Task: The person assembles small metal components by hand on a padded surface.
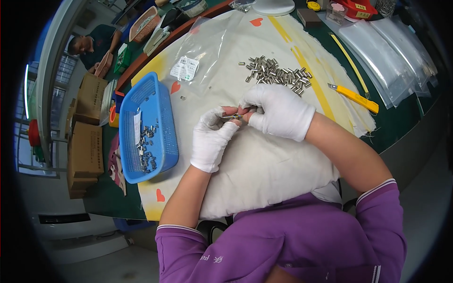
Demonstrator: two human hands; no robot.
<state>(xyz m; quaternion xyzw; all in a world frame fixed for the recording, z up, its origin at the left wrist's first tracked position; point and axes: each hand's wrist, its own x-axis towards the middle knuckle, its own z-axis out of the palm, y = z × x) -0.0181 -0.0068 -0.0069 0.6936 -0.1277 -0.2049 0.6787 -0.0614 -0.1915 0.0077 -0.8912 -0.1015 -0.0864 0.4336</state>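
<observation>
My left hand (213, 137) and my right hand (276, 111) meet over the middle of the cloth, both in white gloves with bare fingertips. Between the pinched fingers of my left hand is a small, thin metal piece (232, 116). The fingertips of my right hand close at its right end; whether they grip the same piece or another is too small to tell. Just beyond my right hand lies a heap of short silvery metal cylinders (278, 74). To the left of my left hand, a blue plastic basket (171, 150) holds several small metal parts and a paper slip.
A clear plastic bag (214, 56) with a white label lies beyond my left hand. At right are a yellow utility knife (356, 98) and stacked clear bags (377, 56). Cardboard boxes (87, 148) stand at left. Another person (100, 45) sits at the far left.
</observation>
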